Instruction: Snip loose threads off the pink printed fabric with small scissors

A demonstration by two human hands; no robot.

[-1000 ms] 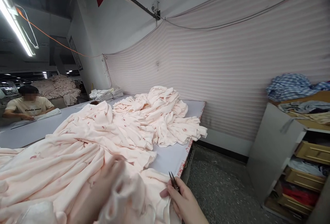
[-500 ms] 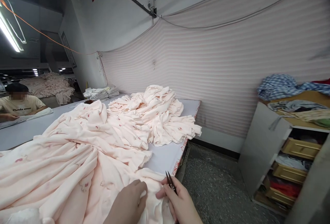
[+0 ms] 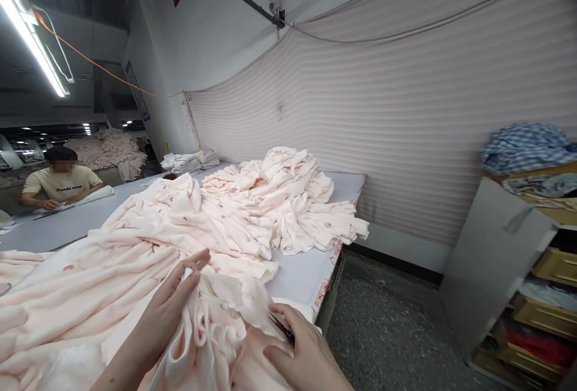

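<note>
My left hand (image 3: 174,295) pinches a raised fold of the pink fabric (image 3: 135,271), which runs away up-left; my right hand (image 3: 300,355), nearer the table (image 3: 311,271) edge, grips small snips (image 3: 280,326) pointing left toward that fold.

A seated person (image 3: 58,184) faces shelves (image 3: 536,283) across the table (image 3: 302,271).

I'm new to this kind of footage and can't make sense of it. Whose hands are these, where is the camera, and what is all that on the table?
The camera sits on a person's head, looking forward and down, so the two bare hands at the bottom are that person's own. The left hand pinches a fold of pale pink cloth. The right hand rests on the same cloth and holds small thread snips. More pink cloth is heaped on the grey table. A co-worker sits at the far left. Shelves with fabric stand at the right.
</note>
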